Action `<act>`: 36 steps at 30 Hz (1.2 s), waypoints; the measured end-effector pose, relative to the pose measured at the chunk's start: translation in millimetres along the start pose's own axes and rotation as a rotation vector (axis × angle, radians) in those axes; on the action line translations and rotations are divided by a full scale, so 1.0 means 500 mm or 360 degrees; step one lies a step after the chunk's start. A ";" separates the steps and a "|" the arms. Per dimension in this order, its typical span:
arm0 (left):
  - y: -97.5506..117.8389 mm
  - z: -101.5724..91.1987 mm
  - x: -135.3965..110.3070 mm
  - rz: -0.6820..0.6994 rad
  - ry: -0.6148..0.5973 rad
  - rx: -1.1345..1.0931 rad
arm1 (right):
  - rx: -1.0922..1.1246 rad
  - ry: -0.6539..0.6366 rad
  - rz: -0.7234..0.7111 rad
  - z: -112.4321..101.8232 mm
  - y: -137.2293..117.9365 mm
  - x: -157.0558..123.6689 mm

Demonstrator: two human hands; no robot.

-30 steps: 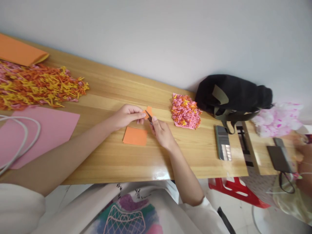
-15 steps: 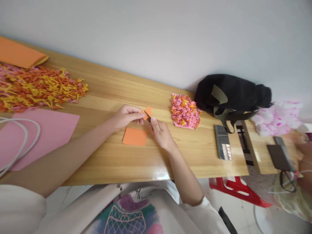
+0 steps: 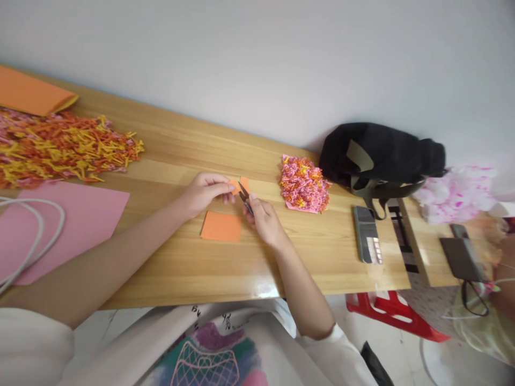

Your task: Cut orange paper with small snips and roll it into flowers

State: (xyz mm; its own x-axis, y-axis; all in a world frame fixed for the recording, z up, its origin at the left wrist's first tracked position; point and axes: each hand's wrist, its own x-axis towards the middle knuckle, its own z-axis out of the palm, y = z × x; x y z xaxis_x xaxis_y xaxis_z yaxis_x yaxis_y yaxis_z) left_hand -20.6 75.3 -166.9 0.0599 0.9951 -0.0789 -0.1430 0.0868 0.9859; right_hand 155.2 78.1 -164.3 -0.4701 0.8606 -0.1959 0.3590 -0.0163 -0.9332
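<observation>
My left hand pinches a small orange paper piece above the wooden table. My right hand is closed on small scissors, whose blades meet the paper piece between the two hands. An orange paper square lies flat on the table just below my hands.
A pile of orange, yellow and pink paper strips and a pink sheet with a white cable lie left. A small pink-orange strip pile, a black bag, a phone and a red stool lie right.
The scissors have cut further into the small orange piece, which now looks shorter. Both hands stay in nearly the same place.
</observation>
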 end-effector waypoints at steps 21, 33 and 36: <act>-0.003 -0.001 -0.001 -0.0012 -0.0035 0.0101 | -0.0309 0.0055 -0.0151 -0.004 -0.014 -0.005; -0.003 -0.003 -0.001 -0.0022 -0.0066 0.0151 | -0.0336 0.0077 -0.0145 -0.002 -0.016 -0.005; -0.003 -0.004 -0.001 -0.0023 -0.0076 0.0149 | -0.0348 0.0084 -0.0151 -0.001 -0.017 -0.006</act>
State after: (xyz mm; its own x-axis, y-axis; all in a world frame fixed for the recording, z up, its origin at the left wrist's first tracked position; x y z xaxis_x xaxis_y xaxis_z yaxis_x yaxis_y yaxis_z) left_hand -22.2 74.7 -168.8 0.1083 0.9902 -0.0883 -0.0492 0.0941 0.9943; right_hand 153.8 75.8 -155.5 -0.4693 0.8786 -0.0890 0.4839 0.1715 -0.8581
